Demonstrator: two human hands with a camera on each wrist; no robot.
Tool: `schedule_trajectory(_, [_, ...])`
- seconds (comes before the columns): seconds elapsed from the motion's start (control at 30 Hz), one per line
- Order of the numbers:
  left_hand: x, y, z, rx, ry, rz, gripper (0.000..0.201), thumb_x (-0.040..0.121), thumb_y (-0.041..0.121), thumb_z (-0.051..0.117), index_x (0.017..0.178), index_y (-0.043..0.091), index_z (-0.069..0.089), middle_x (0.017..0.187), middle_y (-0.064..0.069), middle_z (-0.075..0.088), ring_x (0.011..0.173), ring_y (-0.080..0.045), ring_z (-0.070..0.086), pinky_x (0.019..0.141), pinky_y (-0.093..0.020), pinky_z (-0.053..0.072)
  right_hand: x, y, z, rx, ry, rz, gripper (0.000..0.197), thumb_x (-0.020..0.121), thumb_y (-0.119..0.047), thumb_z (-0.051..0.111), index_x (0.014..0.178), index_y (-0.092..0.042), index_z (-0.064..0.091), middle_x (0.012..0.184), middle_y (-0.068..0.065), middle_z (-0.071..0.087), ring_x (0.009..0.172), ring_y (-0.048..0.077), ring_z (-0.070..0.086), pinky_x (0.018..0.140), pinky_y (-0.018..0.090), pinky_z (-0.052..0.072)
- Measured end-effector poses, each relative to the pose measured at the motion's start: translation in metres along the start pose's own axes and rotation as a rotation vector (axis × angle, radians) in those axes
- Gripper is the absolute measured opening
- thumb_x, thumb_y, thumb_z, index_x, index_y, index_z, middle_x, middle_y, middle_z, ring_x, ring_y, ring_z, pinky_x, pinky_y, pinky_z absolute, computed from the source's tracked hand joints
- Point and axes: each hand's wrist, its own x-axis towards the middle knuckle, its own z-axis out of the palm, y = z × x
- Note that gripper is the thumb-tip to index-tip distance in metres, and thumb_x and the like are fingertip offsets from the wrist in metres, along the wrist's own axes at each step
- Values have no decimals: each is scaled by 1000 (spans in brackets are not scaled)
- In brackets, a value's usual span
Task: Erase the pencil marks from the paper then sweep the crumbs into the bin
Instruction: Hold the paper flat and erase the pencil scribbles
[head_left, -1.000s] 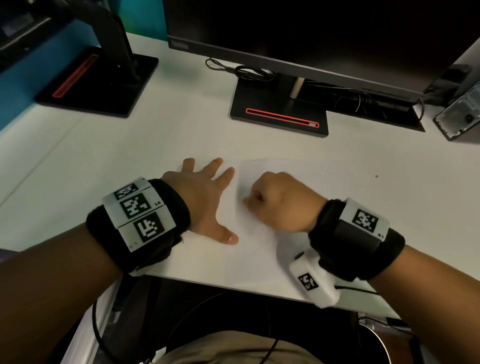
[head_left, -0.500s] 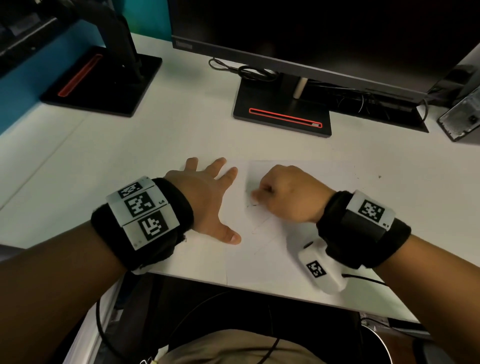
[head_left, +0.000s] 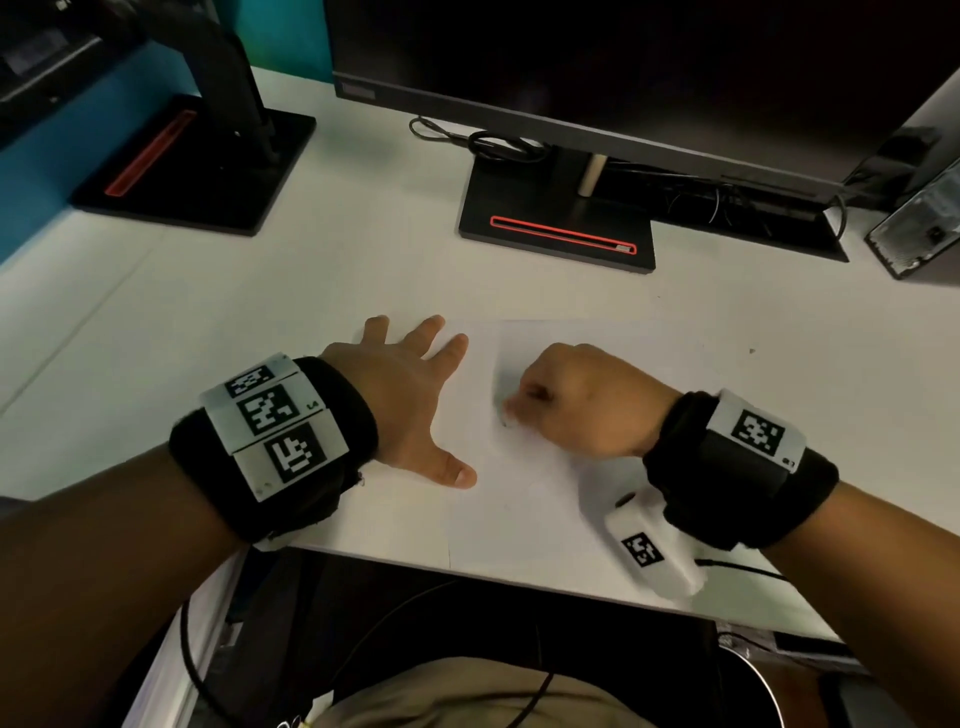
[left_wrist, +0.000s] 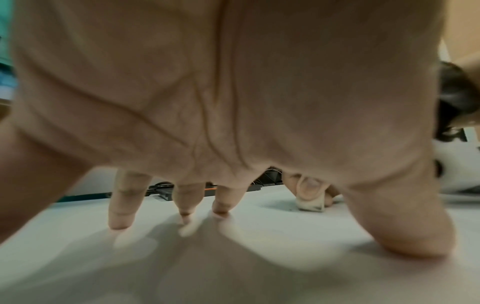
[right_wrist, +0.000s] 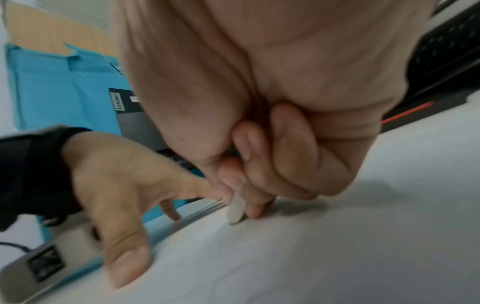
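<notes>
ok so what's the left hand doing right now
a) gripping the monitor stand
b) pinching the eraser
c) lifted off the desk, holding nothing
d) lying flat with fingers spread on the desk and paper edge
d: the left hand lies flat, fingers spread, thumb on the paper, while the right hand pinches the white eraser against the sheet.

Dim and noisy in the head view, darkest along the top and bottom of the frame; lines bowed toward the edges. Soft shadows under the left hand (head_left: 400, 400) on the worktop (head_left: 218, 332). Both wrist views brighter but smeared. Blurred palm filling the upper frame, fingers (left_wrist: 122, 207) casting broad grey shadows below.
</notes>
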Motion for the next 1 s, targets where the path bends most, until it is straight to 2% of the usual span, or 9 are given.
schedule_trajectory(0.17, [0,1,-3,-1,-15,-1,132,66,89,58,155,35,-24,163,9,-30,152,-39,-15,116,-57,29,-6,29,-17,-23,92,128,47,100,-30,56,59,-9,46,55,4,46,51,19,42,51,28,35])
schedule_trajectory(0.27, [-1,1,-2,5,-5,5,132,67,89,59,155,34,-23,163,9,-29,152,-40,-13,115,-56,29,-7,16,-7,-49,83,73,43,100,-29,52,64,-7,49,59,7,49,57,23,46,54,30,38])
schedule_trajectory(0.37, [0,2,-2,11,0,0,132,68,88,59,156,34,-22,163,9,-28,152,-39,-12,115,-54,28,-7,-2,7,-47,17,-20,41,101,-30,51,68,-6,55,62,7,55,56,20,47,53,29,37])
schedule_trajectory(0.57, [0,2,-3,12,-3,2,132,67,89,58,156,34,-22,163,8,-29,152,-40,-12,114,-56,28,-1,28,-11,10,93,69,43,100,-31,57,64,-6,55,58,3,52,55,18,46,53,29,35])
schedule_trajectory(0.73, [-1,2,-3,17,-10,-4,132,68,88,59,156,34,-23,163,9,-30,152,-39,-13,114,-56,27,-1,19,-1,-31,10,-40,44,100,-35,55,72,-1,60,66,13,58,59,20,48,57,32,38])
schedule_trajectory(0.8, [-2,3,-4,13,-16,-5,132,68,88,59,155,34,-23,163,8,-30,152,-39,-14,115,-57,27,7,29,-15,-18,51,45,46,99,-35,57,66,-4,58,61,7,52,58,20,46,54,30,35])
schedule_trajectory(0.87, [-1,3,-4,10,-19,-4,132,68,88,59,155,33,-23,163,8,-30,151,-40,-14,115,-58,26,14,36,-28,-2,110,114,44,100,-34,57,65,-6,60,61,4,54,58,19,49,54,28,34])
schedule_trajectory(0.93, [0,2,-3,8,-17,0,132,68,88,59,155,33,-23,163,8,-30,151,-40,-14,115,-58,25,15,31,-25,-50,97,77,43,100,-33,54,67,-6,60,65,5,57,62,22,52,54,29,35])
schedule_trajectory(1.0, [0,2,-2,2,-19,4,132,67,88,59,155,33,-24,162,8,-31,151,-40,-15,116,-58,25,14,20,-14,-96,20,-7,45,101,-34,52,63,-11,52,63,3,53,60,21,48,55,30,34])
